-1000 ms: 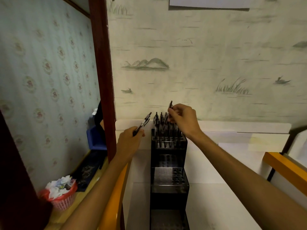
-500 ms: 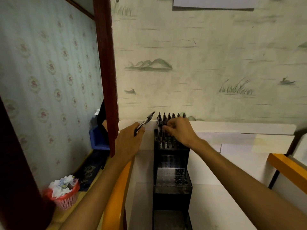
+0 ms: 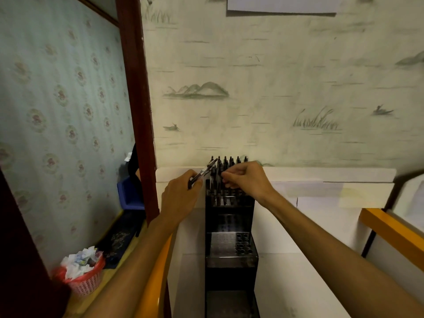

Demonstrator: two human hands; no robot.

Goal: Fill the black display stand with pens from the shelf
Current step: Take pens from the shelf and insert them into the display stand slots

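Observation:
A black tiered display stand (image 3: 231, 255) stands in the middle of a white shelf. Its top tier holds several dark pens (image 3: 230, 161) standing upright. The middle tier shows bare holes. My left hand (image 3: 181, 198) grips a dark pen (image 3: 207, 169) just left of the top tier, tilted up to the right with its tip near the standing pens. My right hand (image 3: 247, 180) is at the top tier, its curled fingers pinching a pen among the standing ones. The hand hides the pen's lower part.
A dark red wooden post (image 3: 137, 111) rises at the left of the shelf. Orange rails (image 3: 394, 230) edge the shelf on both sides. Down on the floor at the left are a red basket of paper scraps (image 3: 82, 271) and a blue bin (image 3: 129, 196).
My right hand has come down from above the stand with its pen into the top tier. My left hand has moved slightly right, toward the stand.

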